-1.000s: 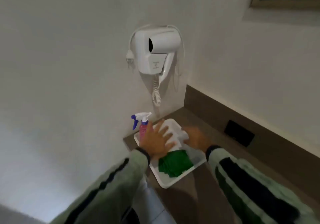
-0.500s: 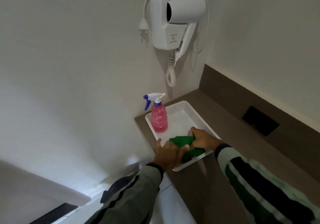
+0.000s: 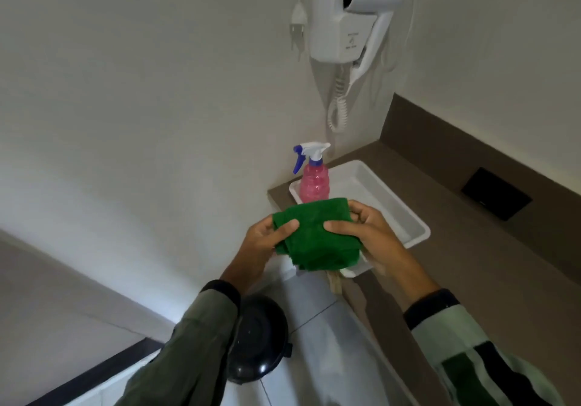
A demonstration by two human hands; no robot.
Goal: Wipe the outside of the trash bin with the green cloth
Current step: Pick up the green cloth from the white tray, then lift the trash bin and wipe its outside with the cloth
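A person's two hands hold the green cloth [image 3: 314,232] folded in the air over the near corner of the brown table [image 3: 471,280], the left hand [image 3: 264,245] pinching its left edge with thumb on top and the right hand [image 3: 367,232] clasping its right side, both closed on the fabric. Below them, on the tiled floor just beside the table's near edge, stands the dark trash bin [image 3: 261,339] (only its domed lid shows, half hidden behind the left sleeve). A white tray [image 3: 393,207] sits at the table's far left corner with a pink spray bottle [image 3: 313,179] upright in it, very near the cloth's far edge; a wall-mounted hair dryer [image 3: 355,12] hangs above. No wiping has begun, by the look of it. The risks seem plain: a careless swing of the cloth could tip the bottle out of the tray, the tray's near corner overhangs the table's edge and could be knocked off, and a loose fold could slip free as the hands drop toward the bin.
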